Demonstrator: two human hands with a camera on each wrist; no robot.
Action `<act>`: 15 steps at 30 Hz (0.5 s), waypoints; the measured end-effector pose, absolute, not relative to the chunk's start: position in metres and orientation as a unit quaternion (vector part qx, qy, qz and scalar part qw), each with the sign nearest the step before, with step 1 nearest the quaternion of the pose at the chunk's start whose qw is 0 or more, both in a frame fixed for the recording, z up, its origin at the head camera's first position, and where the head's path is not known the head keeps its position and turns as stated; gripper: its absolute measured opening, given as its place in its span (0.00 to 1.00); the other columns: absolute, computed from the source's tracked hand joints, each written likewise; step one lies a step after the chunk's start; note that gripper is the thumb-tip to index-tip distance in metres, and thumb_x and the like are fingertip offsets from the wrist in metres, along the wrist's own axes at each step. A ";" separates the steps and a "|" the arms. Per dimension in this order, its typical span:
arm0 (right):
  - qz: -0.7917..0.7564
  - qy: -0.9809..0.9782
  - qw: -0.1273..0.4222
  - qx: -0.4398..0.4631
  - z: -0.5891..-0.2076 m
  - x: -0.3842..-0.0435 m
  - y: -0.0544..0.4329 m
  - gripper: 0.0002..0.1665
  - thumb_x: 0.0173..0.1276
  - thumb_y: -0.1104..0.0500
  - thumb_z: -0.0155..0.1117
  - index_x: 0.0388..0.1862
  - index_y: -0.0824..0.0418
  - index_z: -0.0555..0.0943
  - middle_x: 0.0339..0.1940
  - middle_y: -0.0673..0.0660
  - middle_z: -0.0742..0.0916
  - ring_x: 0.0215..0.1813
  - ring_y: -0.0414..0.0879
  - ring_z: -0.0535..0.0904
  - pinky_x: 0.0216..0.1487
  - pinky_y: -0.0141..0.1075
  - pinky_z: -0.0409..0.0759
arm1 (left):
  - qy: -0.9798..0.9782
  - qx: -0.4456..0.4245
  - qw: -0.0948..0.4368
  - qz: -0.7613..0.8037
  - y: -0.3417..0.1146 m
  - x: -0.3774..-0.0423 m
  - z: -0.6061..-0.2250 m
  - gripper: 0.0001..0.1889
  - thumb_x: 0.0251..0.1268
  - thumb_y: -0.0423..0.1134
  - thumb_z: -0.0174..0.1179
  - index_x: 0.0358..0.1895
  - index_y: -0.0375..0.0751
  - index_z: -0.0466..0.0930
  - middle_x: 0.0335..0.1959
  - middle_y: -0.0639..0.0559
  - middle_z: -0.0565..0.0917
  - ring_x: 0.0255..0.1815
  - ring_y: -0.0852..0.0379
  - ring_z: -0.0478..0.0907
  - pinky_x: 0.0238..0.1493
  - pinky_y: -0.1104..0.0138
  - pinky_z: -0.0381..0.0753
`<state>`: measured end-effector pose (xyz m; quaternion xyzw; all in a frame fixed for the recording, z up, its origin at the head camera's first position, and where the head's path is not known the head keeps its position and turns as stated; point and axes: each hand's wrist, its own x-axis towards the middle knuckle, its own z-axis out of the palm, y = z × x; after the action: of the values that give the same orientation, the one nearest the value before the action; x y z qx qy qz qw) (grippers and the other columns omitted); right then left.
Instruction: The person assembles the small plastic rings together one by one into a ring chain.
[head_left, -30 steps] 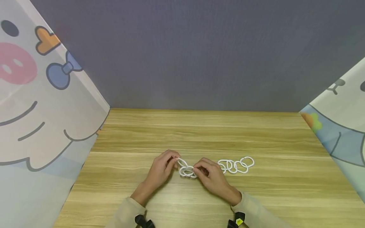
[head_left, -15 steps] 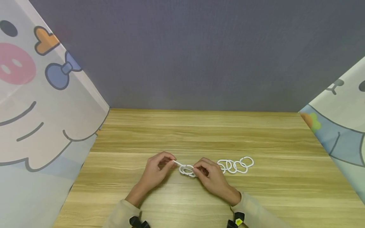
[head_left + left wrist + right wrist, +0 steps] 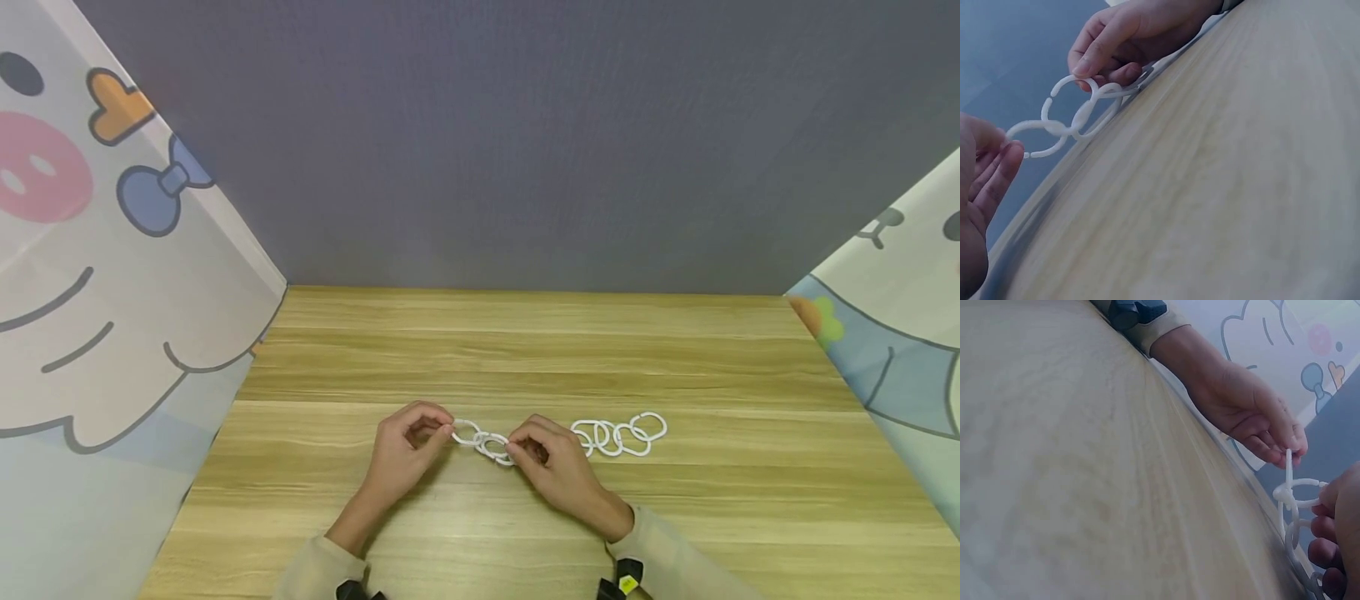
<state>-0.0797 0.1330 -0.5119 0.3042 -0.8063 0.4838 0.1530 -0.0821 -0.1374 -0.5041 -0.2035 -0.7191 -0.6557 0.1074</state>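
White plastic chain links lie in a row across the middle of the table. My left hand [image 3: 405, 446] pinches the leftmost link [image 3: 462, 443] between thumb and forefinger. My right hand [image 3: 553, 462] pinches the neighbouring link [image 3: 495, 437], which hooks through the first. In the left wrist view, a small gap shows in the link [image 3: 1046, 110] that the right hand pinches. Further links [image 3: 607, 423] extend to the right beyond my right hand, which hides part of the chain. The right wrist view shows the left link [image 3: 1289, 467] standing edge-on under the left fingertips.
The wood-grain table [image 3: 525, 358] spreads out around both hands. A dark grey panel [image 3: 540, 150] rises at its back edge. Cartoon-printed panels stand at the left [image 3: 112, 317] and right [image 3: 892, 333] sides.
My left hand has moved left and slightly down, drawing the end link out and turning it from slanted to flatter. The right hand has stayed nearly still.
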 end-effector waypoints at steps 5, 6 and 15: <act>0.482 -0.804 0.159 0.308 -0.512 -0.080 0.133 0.11 0.70 0.70 0.78 0.38 0.54 0.89 0.29 0.43 0.82 0.28 0.30 0.71 0.27 0.21 0.70 | -0.720 -0.161 0.068 -0.671 -0.137 -0.079 -0.499 0.08 0.70 0.19 0.70 0.47 0.29 0.87 0.45 0.32 0.89 0.43 0.56 0.90 0.49 0.68 0.91; 0.482 -0.805 0.159 0.307 -0.512 -0.080 0.133 0.11 0.70 0.70 0.78 0.38 0.54 0.89 0.29 0.43 0.83 0.28 0.30 0.71 0.27 0.22 0.70 | -0.722 -0.151 0.060 -0.673 -0.137 -0.079 -0.499 0.09 0.69 0.19 0.70 0.48 0.29 0.86 0.46 0.32 0.89 0.43 0.55 0.90 0.50 0.68 0.91; 0.452 -0.819 0.165 0.312 -0.513 -0.077 0.133 0.11 0.67 0.69 0.81 0.41 0.55 0.92 0.33 0.43 0.87 0.29 0.30 0.73 0.27 0.20 0.72 | -0.730 -0.069 0.052 -0.678 -0.137 -0.080 -0.498 0.14 0.65 0.15 0.68 0.51 0.25 0.84 0.44 0.33 0.90 0.43 0.59 0.89 0.47 0.71 0.90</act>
<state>-0.0768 0.1332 -0.5133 0.3115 -0.8192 0.4523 0.1652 -0.0798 -0.1370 -0.4975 -0.0688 -0.7304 -0.6775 0.0524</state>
